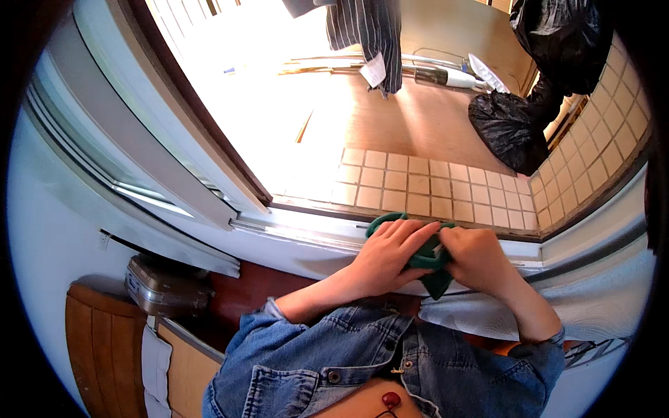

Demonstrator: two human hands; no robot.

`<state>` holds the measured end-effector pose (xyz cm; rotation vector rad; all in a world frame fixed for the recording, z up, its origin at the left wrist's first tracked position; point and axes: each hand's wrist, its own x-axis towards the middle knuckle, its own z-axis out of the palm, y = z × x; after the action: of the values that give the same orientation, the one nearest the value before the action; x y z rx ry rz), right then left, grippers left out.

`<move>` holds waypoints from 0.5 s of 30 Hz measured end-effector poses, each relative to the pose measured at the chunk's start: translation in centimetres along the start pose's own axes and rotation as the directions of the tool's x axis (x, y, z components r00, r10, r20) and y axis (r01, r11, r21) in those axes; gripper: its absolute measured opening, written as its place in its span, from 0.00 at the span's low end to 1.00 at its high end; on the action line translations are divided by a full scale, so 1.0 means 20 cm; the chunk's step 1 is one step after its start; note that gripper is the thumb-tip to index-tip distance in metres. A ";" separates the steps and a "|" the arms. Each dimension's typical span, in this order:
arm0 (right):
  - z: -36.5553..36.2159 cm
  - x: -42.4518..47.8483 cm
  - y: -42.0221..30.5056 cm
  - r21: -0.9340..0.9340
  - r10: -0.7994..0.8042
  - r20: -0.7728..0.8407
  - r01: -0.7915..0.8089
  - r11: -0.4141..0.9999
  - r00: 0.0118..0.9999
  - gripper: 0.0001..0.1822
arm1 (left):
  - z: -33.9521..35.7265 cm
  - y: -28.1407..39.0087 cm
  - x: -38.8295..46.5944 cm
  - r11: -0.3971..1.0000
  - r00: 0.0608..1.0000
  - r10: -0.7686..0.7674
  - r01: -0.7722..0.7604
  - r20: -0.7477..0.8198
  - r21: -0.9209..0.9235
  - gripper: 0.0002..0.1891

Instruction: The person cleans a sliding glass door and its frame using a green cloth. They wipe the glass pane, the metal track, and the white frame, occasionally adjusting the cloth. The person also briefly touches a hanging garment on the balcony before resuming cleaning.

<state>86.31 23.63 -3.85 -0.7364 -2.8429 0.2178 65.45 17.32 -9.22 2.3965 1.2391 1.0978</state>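
Note:
A green cloth (426, 256) is bunched on the white window sill track (313, 230). My left hand (389, 253) lies over the cloth with its fingers spread across it, pressing it near the track. At the cloth's right side, my right hand (475, 256) is closed on a fold of it. One corner of the cloth hangs below my hands, over the inner side of the sill. The hands partly hide the cloth and the stretch of track beneath it.
The sliding window sash (136, 120) stands at the left. Beyond the sill are beige tiles (407, 183), black plastic bags (509, 130) and a hanging striped garment (366, 31). A suitcase (167, 287) and a wooden headboard (104, 345) are at lower left; a pale curtain (585, 292) hangs at right.

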 end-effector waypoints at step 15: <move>0.21 0.85 -0.50 -0.026 -0.474 0.167 0.485 0.874 0.864 0.21 | -0.45 -0.19 -0.58 0.908 0.801 -0.376 0.419 -0.466 -0.013 0.26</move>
<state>66.16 22.91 -3.37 0.0029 -3.0802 0.1046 52.49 9.58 -10.83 1.8367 1.8754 1.5370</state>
